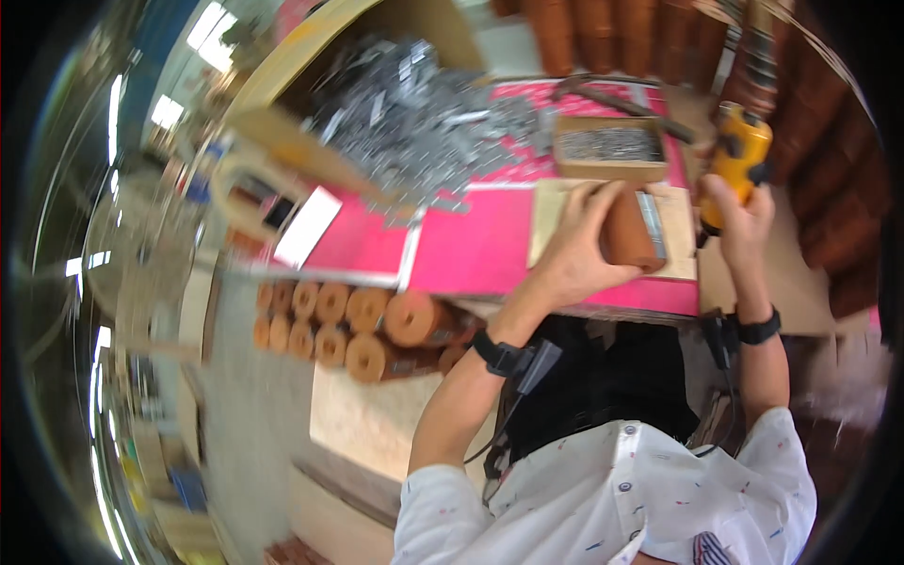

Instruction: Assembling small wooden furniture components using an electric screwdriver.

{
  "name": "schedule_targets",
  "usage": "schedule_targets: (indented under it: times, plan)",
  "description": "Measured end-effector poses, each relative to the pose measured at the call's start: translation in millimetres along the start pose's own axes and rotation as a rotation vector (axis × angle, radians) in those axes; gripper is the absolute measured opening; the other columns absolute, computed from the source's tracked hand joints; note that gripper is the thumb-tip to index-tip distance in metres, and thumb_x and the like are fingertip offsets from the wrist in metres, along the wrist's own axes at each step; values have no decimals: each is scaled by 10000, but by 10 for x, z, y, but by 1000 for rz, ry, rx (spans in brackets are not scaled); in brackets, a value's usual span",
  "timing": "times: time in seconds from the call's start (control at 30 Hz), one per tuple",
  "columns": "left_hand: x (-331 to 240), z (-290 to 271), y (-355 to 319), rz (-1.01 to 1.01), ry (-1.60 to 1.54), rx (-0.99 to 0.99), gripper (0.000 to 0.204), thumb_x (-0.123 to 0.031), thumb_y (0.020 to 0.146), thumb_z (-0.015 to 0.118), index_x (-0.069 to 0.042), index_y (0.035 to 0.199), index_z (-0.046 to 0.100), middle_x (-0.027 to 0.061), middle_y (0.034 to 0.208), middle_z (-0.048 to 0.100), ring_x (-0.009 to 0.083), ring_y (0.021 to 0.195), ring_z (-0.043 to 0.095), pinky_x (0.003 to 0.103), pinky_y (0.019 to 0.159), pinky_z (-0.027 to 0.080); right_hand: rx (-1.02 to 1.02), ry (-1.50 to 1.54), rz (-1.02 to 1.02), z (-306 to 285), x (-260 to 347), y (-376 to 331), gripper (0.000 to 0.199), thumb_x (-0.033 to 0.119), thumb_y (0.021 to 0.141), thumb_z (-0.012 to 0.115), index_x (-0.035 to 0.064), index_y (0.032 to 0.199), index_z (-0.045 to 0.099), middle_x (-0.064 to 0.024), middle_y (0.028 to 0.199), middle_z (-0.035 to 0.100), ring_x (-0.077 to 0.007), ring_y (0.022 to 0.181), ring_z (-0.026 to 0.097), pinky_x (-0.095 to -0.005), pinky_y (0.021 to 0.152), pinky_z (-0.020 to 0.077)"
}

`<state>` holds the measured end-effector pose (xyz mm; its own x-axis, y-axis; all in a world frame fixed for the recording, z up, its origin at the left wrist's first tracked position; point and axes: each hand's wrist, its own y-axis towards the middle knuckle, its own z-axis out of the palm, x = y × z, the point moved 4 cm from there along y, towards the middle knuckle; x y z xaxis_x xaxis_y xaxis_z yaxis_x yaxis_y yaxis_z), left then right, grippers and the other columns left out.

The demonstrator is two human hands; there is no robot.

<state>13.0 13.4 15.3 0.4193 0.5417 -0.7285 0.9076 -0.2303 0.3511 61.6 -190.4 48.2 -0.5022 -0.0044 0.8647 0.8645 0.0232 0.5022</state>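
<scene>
My left hand is wrapped round a reddish-brown cylinder, which lies on a pale board at the table's near right. Along the cylinder's right side runs a grey metal strip. Just to the right, my right hand grips a yellow and black handheld power tool, held upright with its dark lower end near the board's right edge. The tool's exact kind is blurred. Beyond the cylinder is a small cardboard box of small metal pieces, with a hammer lying behind it.
A large cardboard box on its side spills loose grey metal plates over the pink tabletop. A white rectangle lies at the left. Brown cylinders with round holes are stacked below; more brown cylinders stand behind.
</scene>
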Motion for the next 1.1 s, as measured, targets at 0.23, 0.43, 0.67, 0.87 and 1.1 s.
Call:
schedule_targets:
  times: [0.23,0.43,0.67,0.87,1.1]
  plan:
    - [-401,-1045,-1360,-266,-328,-123,977,-183,594,842,-45,1392,295,146,1365,376,277,1256,413,407,1044,357,107,95,-15,-34,-60,80,246,130,894,569,-6,1093,524,-87,1025,613,-101,739,569,-229,661,466]
    - [-326,-1593,-3543,-626,-516,-982,738,-377,786,694,-9,1339,371,119,1297,469,249,1183,492,423,980,441,137,157,-16,21,-98,117,259,130,890,582,7,1110,523,-96,1049,615,-113,753,573,-249,683,472]
    - [400,-586,-3712,-999,-919,-843,507,-308,920,558,-39,1320,403,114,1286,483,268,1135,535,451,909,509,159,144,13,110,-37,27,265,133,890,585,3,1112,518,-101,1043,613,-120,753,573,-256,681,471]
    - [945,-312,-3330,-1051,-847,-853,634,-346,903,580,73,1285,298,210,1218,466,301,1081,554,402,857,534,146,123,12,42,-4,-21,268,134,885,594,1,1105,518,-106,1036,611,-129,742,577,-254,659,478]
    - [978,-342,-3181,-1165,-749,-833,657,-383,907,567,91,1279,306,235,1212,460,331,942,627,363,808,557,94,154,-6,78,34,-8,254,133,880,603,-1,1081,523,-111,976,619,-131,732,585,-250,641,484]
